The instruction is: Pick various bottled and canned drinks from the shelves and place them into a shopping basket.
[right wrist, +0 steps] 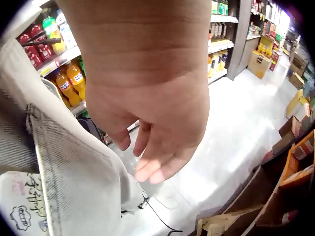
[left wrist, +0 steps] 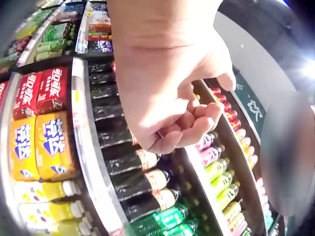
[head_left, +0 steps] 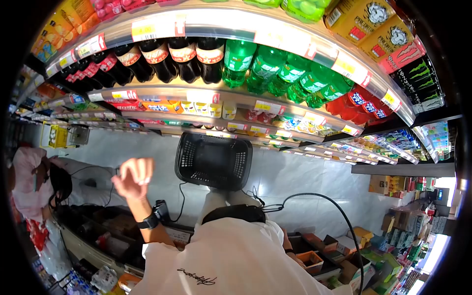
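My left hand (head_left: 133, 178) is raised left of the black basket (head_left: 212, 160), in front of the shelves. The left wrist view shows that hand (left wrist: 172, 103) with its fingers curled toward the palm before dark bottles (left wrist: 140, 184); nothing held can be made out, and it touches no bottle in the head view. My right hand (right wrist: 152, 128) hangs beside the light trousers (right wrist: 74, 162), fingers loosely bent and holding nothing; the torso hides it in the head view. The basket stands on the floor by my feet, with nothing visible inside.
Shelves hold dark bottles (head_left: 182, 59), green bottles (head_left: 239, 61) and cans (head_left: 418, 81). A person in a pink top (head_left: 30, 172) is at the left. A black cable (head_left: 339, 209) loops at the right, near open boxes (head_left: 310, 261). A yellow basket (head_left: 55, 136) stands far left.
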Demonstrator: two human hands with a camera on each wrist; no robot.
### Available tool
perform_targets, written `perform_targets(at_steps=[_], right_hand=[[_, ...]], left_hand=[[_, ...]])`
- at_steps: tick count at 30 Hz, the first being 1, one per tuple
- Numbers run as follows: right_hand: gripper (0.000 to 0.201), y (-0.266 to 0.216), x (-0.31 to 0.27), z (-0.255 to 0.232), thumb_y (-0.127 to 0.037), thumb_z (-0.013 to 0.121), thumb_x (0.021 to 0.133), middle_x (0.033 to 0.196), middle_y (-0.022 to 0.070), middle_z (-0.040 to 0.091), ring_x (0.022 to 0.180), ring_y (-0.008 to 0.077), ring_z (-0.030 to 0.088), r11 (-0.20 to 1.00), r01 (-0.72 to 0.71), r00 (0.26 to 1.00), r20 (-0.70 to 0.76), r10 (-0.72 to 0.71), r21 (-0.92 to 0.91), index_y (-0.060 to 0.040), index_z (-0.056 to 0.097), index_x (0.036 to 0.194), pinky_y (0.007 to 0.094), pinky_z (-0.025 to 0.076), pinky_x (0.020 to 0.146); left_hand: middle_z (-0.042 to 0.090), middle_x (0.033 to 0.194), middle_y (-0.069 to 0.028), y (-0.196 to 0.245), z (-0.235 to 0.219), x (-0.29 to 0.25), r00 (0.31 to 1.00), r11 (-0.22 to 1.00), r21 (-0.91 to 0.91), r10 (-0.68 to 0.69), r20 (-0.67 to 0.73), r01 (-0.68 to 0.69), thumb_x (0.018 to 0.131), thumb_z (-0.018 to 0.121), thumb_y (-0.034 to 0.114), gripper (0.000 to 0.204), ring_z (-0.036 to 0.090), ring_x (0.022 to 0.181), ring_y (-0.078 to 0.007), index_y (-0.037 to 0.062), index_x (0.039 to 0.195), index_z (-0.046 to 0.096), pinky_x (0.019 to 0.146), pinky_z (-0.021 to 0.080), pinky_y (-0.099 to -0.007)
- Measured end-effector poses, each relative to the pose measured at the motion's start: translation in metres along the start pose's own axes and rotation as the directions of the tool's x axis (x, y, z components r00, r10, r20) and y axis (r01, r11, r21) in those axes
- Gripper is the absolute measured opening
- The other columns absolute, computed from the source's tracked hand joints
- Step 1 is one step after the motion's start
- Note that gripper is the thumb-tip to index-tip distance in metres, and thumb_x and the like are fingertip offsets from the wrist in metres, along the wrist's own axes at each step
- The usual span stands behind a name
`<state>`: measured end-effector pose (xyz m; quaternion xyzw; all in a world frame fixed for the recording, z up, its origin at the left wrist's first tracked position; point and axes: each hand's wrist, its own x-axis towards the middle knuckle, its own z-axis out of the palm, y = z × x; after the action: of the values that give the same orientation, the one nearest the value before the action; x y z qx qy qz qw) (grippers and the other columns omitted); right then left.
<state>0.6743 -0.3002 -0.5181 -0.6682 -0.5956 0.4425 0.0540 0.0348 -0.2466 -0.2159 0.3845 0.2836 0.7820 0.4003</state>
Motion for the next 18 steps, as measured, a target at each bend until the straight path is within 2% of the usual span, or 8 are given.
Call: perform_targets(at_steps=[3,5,6,8,12,15,17,18], right_hand=[[0.024,-0.015,0.032,-0.009,-0.022,0.068,0.092,0.094,0.019,0.077,0.084,0.0326,0.075,0.994,0.089,0.996,0.018,-0.09,0.06,0.0004,0.073,0.101,0.0425,0.059,0.073],[0.023,-0.015,0.068,-0.008,-0.022,0.065,0.096,0.094,0.0146,0.077,0.077,0.0262,0.074,0.921,-0.298,0.945,0.215,0.247,0.25,-0.0019,0.069,0.106,0.0377,0.057,0.061],[0.023,-0.019,0.079,-0.013,-0.022,0.065,0.096,0.094,0.0146,0.077,0.077,0.0262,0.074,0.925,-0.291,0.944,0.231,0.236,0.243,-0.0019,0.069,0.106,0.0377,0.057,0.061],[0.028,-0.027,0.099,-0.023,-0.025,0.064,0.097,0.096,0.0125,0.076,0.078,0.022,0.072,0.867,-0.432,0.888,0.284,0.362,0.249,-0.0019,0.068,0.111,0.0349,0.057,0.066],[0.028,-0.032,0.117,-0.044,-0.023,0.06,0.099,0.103,0.0125,0.075,0.078,0.0217,0.071,0.853,-0.4,0.906,0.285,0.313,0.336,-0.0037,0.062,0.119,0.0331,0.056,0.065],[0.029,-0.043,0.112,-0.047,-0.024,0.06,0.099,0.104,0.0129,0.074,0.079,0.0226,0.071,0.834,-0.407,0.912,0.221,0.346,0.372,-0.0039,0.062,0.12,0.0352,0.056,0.067],[0.031,-0.042,0.101,-0.042,-0.024,0.06,0.098,0.104,0.013,0.074,0.081,0.0232,0.071,0.828,-0.425,0.904,0.222,0.366,0.366,-0.0037,0.062,0.121,0.0362,0.056,0.069],[0.032,-0.043,0.094,-0.036,-0.025,0.06,0.098,0.105,0.0131,0.074,0.083,0.0237,0.071,0.815,-0.445,0.895,0.223,0.387,0.372,-0.0036,0.063,0.121,0.0372,0.056,0.07]], left_hand=[[0.049,0.061,-0.0064,-0.018,0.034,-0.014,0.916,0.803,0.441,-0.359,-0.178,0.4,0.104,0.04,0.067,0.074,0.048,0.057,-0.016,0.0047,0.065,0.048,0.056,0.04,-0.0289],[0.052,0.062,-0.0067,-0.026,0.042,-0.026,0.861,0.672,0.539,-0.41,-0.301,0.508,0.109,0.032,0.06,0.074,0.05,0.059,-0.0159,0.0035,0.064,0.05,0.06,0.04,-0.0289],[0.052,0.062,-0.0048,-0.027,0.049,-0.028,0.834,0.628,0.549,-0.429,-0.347,0.552,0.111,0.026,0.056,0.075,0.051,0.059,-0.0154,0.0035,0.062,0.049,0.063,0.041,-0.029],[0.053,0.06,-0.0033,-0.029,0.043,-0.04,0.815,0.557,0.595,-0.398,-0.421,0.579,0.111,0.035,0.052,0.069,0.049,0.058,-0.0128,0.0044,0.063,0.049,0.062,0.041,-0.0289],[0.052,0.057,0.0002,-0.028,0.028,-0.059,0.778,0.354,0.693,-0.316,-0.544,0.628,0.106,0.061,0.034,0.052,0.045,0.053,-0.0068,0.0054,0.064,0.05,0.051,0.035,-0.0273],[0.051,0.055,0.0012,-0.024,0.014,-0.065,0.776,0.342,0.698,-0.309,-0.549,0.63,0.106,0.06,0.035,0.052,0.046,0.053,-0.0063,0.0058,0.064,0.05,0.053,0.037,-0.0265],[0.054,0.057,-0.0004,-0.019,0.011,-0.064,0.78,0.426,0.654,-0.306,-0.546,0.625,0.106,0.06,0.032,0.05,0.049,0.054,-0.0072,0.0062,0.065,0.05,0.055,0.04,-0.0264],[0.054,0.059,-0.0018,-0.013,0.008,-0.064,0.801,0.564,0.584,-0.281,-0.528,0.583,0.106,0.059,0.031,0.049,0.05,0.054,-0.0089,0.0063,0.065,0.051,0.055,0.04,-0.0267]])
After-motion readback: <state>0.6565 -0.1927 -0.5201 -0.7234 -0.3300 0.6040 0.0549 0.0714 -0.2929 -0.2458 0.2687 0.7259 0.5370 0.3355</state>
